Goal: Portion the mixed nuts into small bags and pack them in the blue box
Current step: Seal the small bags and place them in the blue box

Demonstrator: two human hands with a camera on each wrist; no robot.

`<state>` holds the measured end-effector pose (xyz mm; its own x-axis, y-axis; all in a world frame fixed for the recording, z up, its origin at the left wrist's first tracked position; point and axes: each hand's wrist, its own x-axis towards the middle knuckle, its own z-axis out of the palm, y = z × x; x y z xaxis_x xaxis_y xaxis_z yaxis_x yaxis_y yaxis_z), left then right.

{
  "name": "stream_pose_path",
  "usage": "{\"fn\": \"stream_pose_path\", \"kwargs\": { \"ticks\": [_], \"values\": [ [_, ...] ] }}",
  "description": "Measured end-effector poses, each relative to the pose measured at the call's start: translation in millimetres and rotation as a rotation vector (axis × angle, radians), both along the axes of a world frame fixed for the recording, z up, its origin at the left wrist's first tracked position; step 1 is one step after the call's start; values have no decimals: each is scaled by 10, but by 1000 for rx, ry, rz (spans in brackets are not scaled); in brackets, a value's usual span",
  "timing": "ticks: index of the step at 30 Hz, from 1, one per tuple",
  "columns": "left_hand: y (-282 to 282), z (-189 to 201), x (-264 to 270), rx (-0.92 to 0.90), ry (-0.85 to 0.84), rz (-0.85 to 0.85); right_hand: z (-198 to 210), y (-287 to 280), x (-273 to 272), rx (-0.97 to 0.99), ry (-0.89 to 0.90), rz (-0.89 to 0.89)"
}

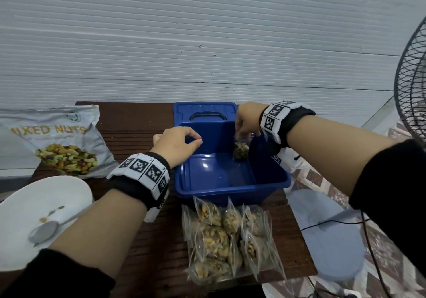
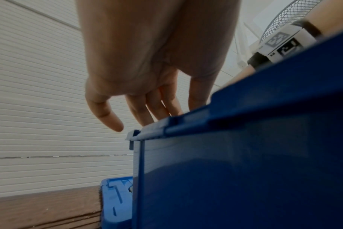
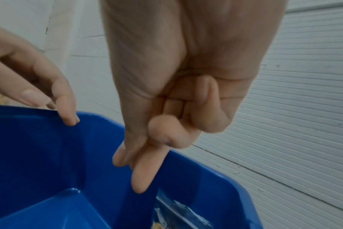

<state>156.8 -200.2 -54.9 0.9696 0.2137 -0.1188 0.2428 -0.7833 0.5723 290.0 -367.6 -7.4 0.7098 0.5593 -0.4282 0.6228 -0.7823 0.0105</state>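
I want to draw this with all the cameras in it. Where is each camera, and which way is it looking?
Head: on the person's head, looking forward and down at the table, blue box and filled bags; both forearms show.
Left wrist: low beside the box's outer wall, looking along the left hand, whose fingers reach the rim.
Right wrist: above the box, looking down past the right hand at one small bag inside; whether its grip holds the bag is unclear here.
Shared: all three show the blue box; the right wrist view also catches the left hand.
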Motion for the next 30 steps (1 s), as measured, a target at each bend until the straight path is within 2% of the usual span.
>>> {"fn": "stream_pose_path", "kwargs": {
  "ticks": [5, 11, 15, 20, 26, 30],
  "values": [
    [-115, 156, -194, 34, -41, -18, 122, -160, -302, 171, 115, -28],
    [-319, 224, -506, 10, -113, -76, 234, -378, -994, 401, 163, -49],
    [-462, 179, -729, -44, -155, -152, 117, -555, -1448, 401, 141, -54],
    [-653, 89, -983, -64, -175, -269, -76, -747, -1895, 410, 77, -151],
    [-872, 0, -1230, 44, -122, -424, -303, -898, -2208, 426, -7, -249],
    [-996, -42, -1298, 221, -107, -504, -367, -970, -2321, 488, -33, -344]
  ]
}}
